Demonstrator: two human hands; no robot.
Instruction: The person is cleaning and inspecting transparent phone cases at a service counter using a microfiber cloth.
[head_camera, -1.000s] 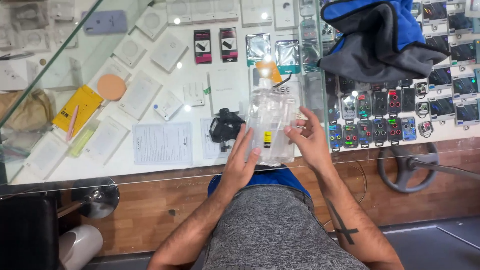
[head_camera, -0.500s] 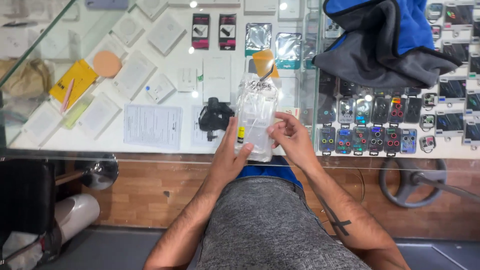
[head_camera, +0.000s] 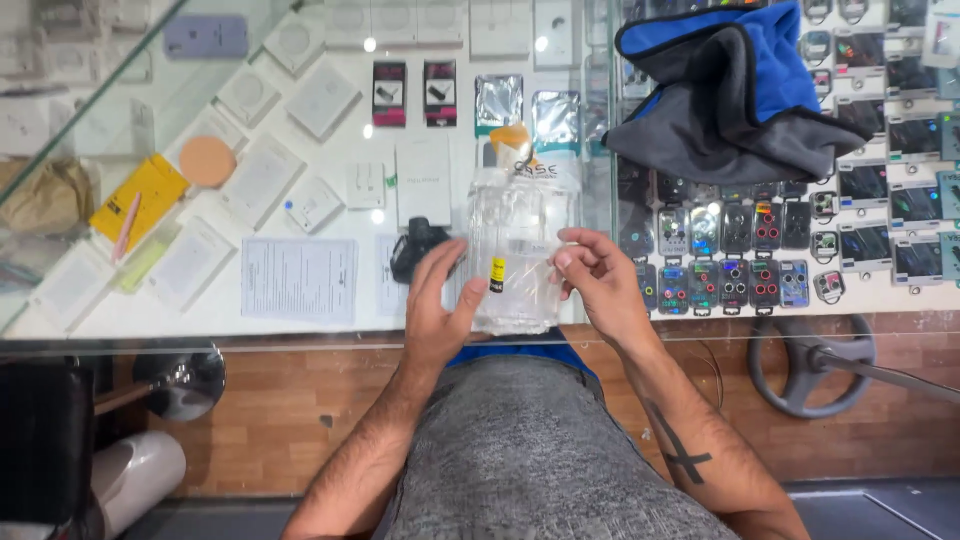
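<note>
I hold a clear plastic packet (head_camera: 520, 240) with a small yellow sticker above the glass counter (head_camera: 300, 335). My left hand (head_camera: 440, 300) grips its left edge, thumb near the sticker. On the packet's right edge my right hand (head_camera: 595, 275) pinches with fingers curled. An orange hang tab (head_camera: 512, 138) tops the packet. A small black gadget (head_camera: 412, 250) lies on the counter just left of my left hand.
Under the glass lie white boxes (head_camera: 330, 97), a printed sheet (head_camera: 298, 280), a yellow box (head_camera: 138, 203), an orange disc (head_camera: 208, 161) and rows of small remotes (head_camera: 740, 282). A blue-grey cloth (head_camera: 740, 95) lies at the upper right. A stool base (head_camera: 808, 365) stands at right.
Both hands have spread slightly apart on the packet, and the packet now faces me more squarely. The view has shifted a little.
</note>
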